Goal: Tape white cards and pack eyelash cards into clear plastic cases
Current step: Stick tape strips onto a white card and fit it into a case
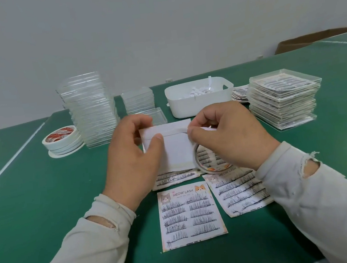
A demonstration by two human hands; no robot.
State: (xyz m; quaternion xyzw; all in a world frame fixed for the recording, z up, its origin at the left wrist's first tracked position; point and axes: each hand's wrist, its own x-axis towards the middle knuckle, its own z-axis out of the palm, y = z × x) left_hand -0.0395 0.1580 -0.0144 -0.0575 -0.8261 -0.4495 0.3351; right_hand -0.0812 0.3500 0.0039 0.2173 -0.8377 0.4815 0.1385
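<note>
White card (176, 150), apparently tape-edged.

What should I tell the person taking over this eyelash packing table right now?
Left hand holds the white rectangular card up by its left edge. Right hand pinches a strip of white tape along the card's top, the small tape roll hanging below that grip.
Three printed eyelash cards lie loose on the green table; nearest one.
Done: stack of filled clear plastic cases, right.
Left: finish taping, then pack cards into the empty clear cases, left.
</note>
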